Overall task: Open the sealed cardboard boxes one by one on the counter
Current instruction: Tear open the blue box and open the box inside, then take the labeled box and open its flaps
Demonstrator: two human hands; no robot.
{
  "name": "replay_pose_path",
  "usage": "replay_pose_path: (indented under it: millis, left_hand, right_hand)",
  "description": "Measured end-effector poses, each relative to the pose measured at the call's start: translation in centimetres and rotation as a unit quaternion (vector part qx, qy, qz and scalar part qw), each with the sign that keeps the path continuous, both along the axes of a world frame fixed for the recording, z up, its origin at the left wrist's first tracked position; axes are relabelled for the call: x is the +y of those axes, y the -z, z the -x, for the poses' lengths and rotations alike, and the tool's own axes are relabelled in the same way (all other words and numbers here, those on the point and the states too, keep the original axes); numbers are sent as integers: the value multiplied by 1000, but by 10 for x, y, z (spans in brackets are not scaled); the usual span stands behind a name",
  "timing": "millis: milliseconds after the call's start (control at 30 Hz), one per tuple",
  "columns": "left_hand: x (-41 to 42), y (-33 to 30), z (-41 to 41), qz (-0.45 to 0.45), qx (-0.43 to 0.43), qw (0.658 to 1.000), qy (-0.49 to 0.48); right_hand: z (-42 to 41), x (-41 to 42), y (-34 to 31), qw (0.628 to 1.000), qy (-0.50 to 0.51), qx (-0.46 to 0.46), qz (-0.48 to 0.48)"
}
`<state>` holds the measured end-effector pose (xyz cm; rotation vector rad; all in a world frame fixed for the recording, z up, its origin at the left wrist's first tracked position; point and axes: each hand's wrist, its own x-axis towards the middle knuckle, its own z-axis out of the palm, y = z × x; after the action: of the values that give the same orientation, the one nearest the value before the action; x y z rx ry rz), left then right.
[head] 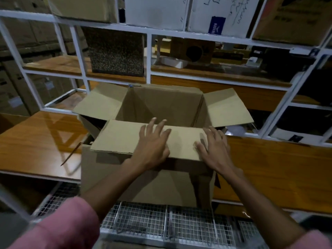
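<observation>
A brown cardboard box stands at the front edge of the wooden counter, its top open. The left flap and right flap splay outward, and the far flap stands up. The near flap lies roughly level, folded toward me. My left hand rests flat on the middle of this near flap, fingers spread. My right hand lies flat on the flap's right end, fingers apart. Neither hand grips anything. The box's inside looks dark, and I cannot make out any contents.
White metal shelving rises behind the counter, holding a speckled box, a brown box with a round hole and more cartons above. A wire mesh rack sits below the counter edge. A thin dark stick lies left of the box.
</observation>
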<state>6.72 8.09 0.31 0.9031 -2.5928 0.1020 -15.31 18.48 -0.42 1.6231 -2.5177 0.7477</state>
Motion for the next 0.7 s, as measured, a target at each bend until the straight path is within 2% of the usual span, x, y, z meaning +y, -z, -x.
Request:
replay_pose_path:
  millis: [133,267,467,700]
  left_hand:
    - [38,9,67,43,22,993,110]
    - [79,14,136,16,39,984,174]
    - [149,21,248,-11,-62,974,216]
    - [237,21,390,-13,-106,959,261]
  right_hand:
    - [24,38,3,998,27,4,52]
    - [76,94,15,994,87,7,66]
    - [169,189,31,985,158,-12,69]
    - [287,309,34,973,208,-62,83]
